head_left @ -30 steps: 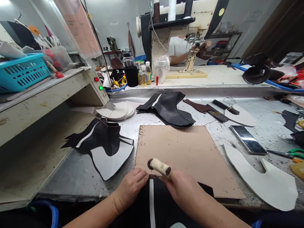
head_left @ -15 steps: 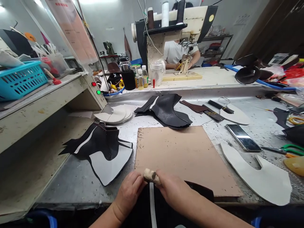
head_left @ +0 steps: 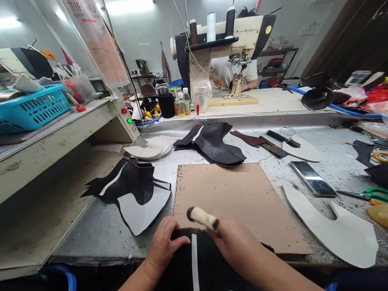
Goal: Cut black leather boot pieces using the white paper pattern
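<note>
Leather (head_left: 205,251) lies at six o'clock, its far edge lapped over the board (head_left: 242,192) around the board's near left part. That edge could be knocked askew if too lightly pinned by the left grip (head_left: 165,241), whose closure cannot be told. By the right grip (head_left: 235,239) the hammer (head_left: 202,217) is held; the left thumb could be struck by a blow straying toward nine o'clock. The far edge is faced toward twelve; a twelve-to-six long axis is suggested by the white strip (head_left: 195,258), though the near end is cut off.
</note>
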Tool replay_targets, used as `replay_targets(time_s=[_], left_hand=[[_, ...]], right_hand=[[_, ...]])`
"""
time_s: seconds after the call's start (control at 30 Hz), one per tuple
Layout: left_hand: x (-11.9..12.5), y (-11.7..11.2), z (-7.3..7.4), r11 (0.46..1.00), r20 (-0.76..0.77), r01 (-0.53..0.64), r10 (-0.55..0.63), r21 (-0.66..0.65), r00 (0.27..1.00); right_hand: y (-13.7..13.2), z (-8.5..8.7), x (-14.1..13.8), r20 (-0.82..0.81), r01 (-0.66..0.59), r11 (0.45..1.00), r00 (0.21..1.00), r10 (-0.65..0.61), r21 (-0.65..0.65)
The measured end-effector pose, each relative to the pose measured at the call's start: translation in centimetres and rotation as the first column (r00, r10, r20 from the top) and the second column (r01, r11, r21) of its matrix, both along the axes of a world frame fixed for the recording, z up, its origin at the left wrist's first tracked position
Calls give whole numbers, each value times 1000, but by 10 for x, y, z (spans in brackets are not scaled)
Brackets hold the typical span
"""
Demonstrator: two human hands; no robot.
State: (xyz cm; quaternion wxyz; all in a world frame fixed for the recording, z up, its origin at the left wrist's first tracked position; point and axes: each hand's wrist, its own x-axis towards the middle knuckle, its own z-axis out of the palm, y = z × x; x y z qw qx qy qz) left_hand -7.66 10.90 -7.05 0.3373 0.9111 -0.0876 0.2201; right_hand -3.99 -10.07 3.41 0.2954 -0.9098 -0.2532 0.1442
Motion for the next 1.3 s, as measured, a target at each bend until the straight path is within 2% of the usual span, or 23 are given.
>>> replay_targets(time_s=[0.1,0.23,0.37,0.43,0.5,0.53,0.57,0.67,0.7,0.77,0.87,1.03,1.17,1.23,1.3], left_hand=[[-3,0,2,994,-97,-55,45,-97,994],[-6,0,7,989,-209,-69,40,-130,977],[-2,-3,18,974,-398,-111,25,-195,917],[-1,-6,25,946,-526,-117,-63,-302,848],[-2,-10,30,912,-591,-58,-213,-405,778],[-3,-12,33,903,-580,-4,-273,-430,767],[-6,-15,35,906,-540,60,-302,-419,786],[-19,-25,40,949,-255,245,-291,-197,922],[-24,-28,42,952,-126,289,-300,-97,946],[-34,-35,44,937,95,343,-348,71,933],[-46,-43,47,924,230,341,-375,174,898],[-55,-49,48,912,214,358,-398,201,892],[-52,-50,52,910,300,376,-413,175,860],[-47,-50,58,901,285,426,-429,76,857],[-39,-46,71,894,152,430,-411,-125,899]], right_hand=[[-8,-1,-6,-28,37,997,999,-35,67],[-31,-29,-16,-78,-26,1000,997,27,17],[-58,-52,-22,-76,14,999,997,-17,-30],[-65,-56,-25,-75,41,999,996,-44,-35],[-68,-59,-26,-85,59,998,995,-59,-9],[-68,-59,-27,-94,59,998,994,-57,16],[-69,-60,-27,-103,59,997,993,-54,44],[-75,-59,-25,-109,120,984,988,-106,130],[-79,-57,-23,-96,179,972,981,-166,149],[-91,-51,-19,-47,343,925,939,-340,165],[-108,-39,-14,45,537,822,831,-554,190],[-112,-20,-17,120,605,753,753,-647,259],[-110,-22,-20,133,634,721,718,-683,278],[-119,-31,-19,153,639,719,709,-689,274],[-133,-43,-15,192,631,722,700,-688,286]])
